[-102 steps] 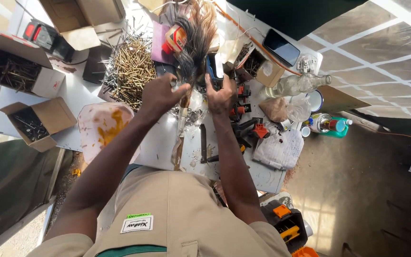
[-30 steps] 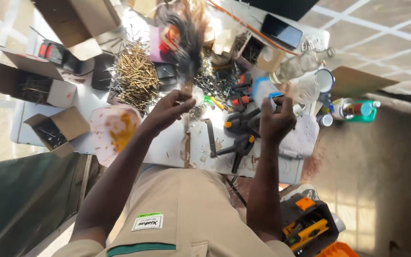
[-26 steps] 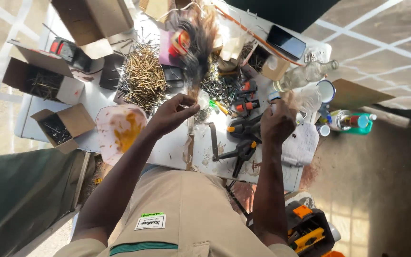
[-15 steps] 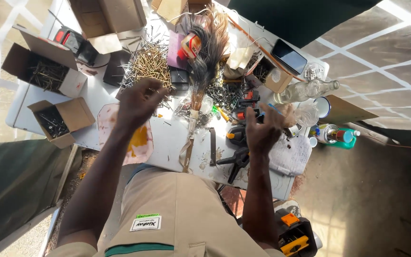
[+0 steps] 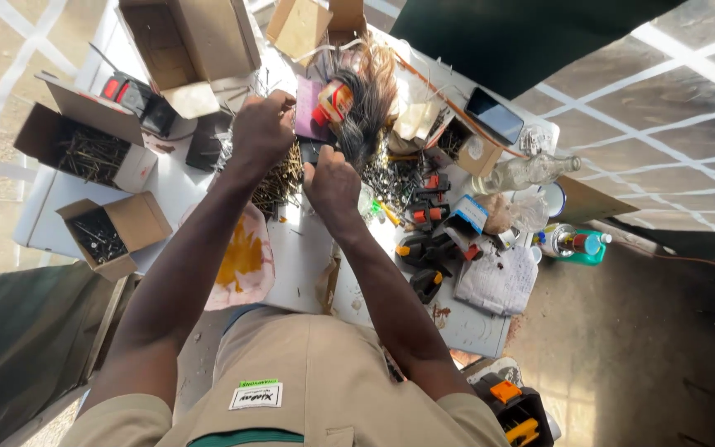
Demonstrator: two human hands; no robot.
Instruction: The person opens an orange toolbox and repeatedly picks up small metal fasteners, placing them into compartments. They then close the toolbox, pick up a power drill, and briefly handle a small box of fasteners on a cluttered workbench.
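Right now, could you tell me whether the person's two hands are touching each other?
Apart. The head view shows the left hand over the pile of nails and the right hand nearer the body, with nails visible in the gap between them.

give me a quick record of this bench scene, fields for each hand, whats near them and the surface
left hand: left hand closed, over a heap of thin metal nails; its grip is hidden
right hand: right hand fisted beside the left, below a tuft of dark bristles; contents hidden
left of hands: two open cardboard boxes of nails
right of hands: orange and black clamps, glass bottle, phone
surface: white table, cluttered
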